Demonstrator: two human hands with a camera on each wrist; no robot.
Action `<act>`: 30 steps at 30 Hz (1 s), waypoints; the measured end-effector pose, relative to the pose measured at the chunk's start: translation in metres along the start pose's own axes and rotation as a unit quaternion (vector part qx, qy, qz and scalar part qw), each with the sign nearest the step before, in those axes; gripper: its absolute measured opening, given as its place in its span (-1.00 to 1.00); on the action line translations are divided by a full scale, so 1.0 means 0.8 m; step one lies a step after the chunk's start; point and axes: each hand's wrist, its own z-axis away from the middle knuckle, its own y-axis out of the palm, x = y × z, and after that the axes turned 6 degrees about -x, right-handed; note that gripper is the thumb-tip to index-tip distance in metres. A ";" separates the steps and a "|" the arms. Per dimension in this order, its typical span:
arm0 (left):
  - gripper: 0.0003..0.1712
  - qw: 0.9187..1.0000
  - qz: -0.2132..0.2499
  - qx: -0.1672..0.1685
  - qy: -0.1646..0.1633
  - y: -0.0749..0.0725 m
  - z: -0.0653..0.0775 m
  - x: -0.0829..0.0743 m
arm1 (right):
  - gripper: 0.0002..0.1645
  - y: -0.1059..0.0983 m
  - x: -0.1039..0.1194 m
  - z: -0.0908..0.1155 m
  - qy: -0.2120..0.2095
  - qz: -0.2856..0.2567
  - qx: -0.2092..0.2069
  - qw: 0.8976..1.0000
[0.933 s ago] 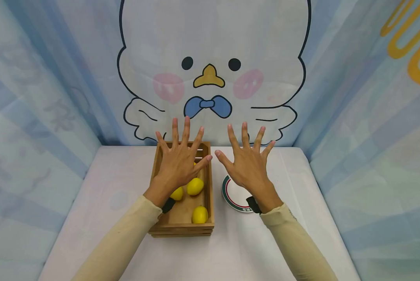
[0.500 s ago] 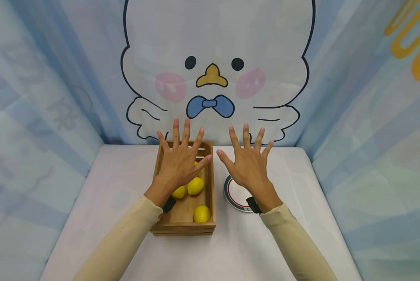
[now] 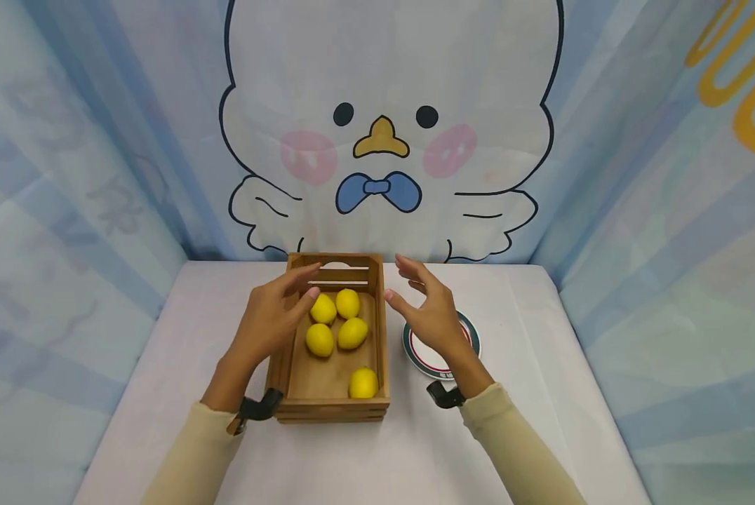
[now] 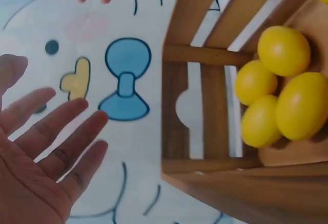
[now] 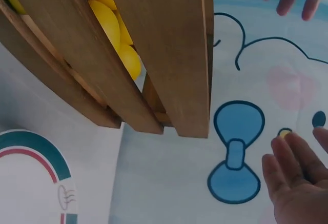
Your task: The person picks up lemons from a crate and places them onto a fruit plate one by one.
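Observation:
My left hand (image 3: 265, 321) hovers over the left side of a wooden crate (image 3: 333, 412), palm turned inward and fingers loosely bent. Nothing is in it; its fingers also show spread in the left wrist view (image 4: 51, 162). Several yellow lemons (image 3: 352, 333) lie in the crate, most grouped in the middle and back, one lemon (image 3: 363, 383) alone at the front right corner. Facing the left hand, my right hand (image 3: 434, 315) is held just right of the crate, relaxed and holding nothing. It overlaps part of a white plate (image 3: 424, 354) with a green and red rim.
A white-covered table (image 3: 352, 463) bears the crate and plate. Behind it hangs a curtain (image 3: 377, 70) printed with a cartoon bird, and blue curtains (image 3: 55, 210) close in both sides. The crate has slatted walls and a handle cutout at the back.
Both hands have turned from flat, spread and palms down to palms facing each other, with fingers relaxed. The left hand has drawn left and back, uncovering more lemons. Crate and plate stay put.

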 end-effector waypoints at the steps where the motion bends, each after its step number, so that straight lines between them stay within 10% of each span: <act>1: -0.46 1.000 0.015 -0.005 -0.009 -0.003 0.006 0.006 | -0.22 0.002 -0.002 0.001 -0.002 -0.015 0.001 1.000; 12: -0.39 0.990 0.108 -0.029 -0.086 -0.019 0.061 0.071 | -0.22 0.024 -0.007 0.005 -0.001 -0.079 0.026 0.997; 22: -0.32 0.958 0.241 0.043 -0.150 0.001 0.080 0.113 | -0.17 0.034 -0.015 0.009 -0.001 -0.096 0.051 0.994; 30: -0.32 0.949 0.252 0.064 -0.177 0.011 0.086 0.125 | -0.18 0.036 -0.014 0.009 0.005 -0.073 0.111 0.991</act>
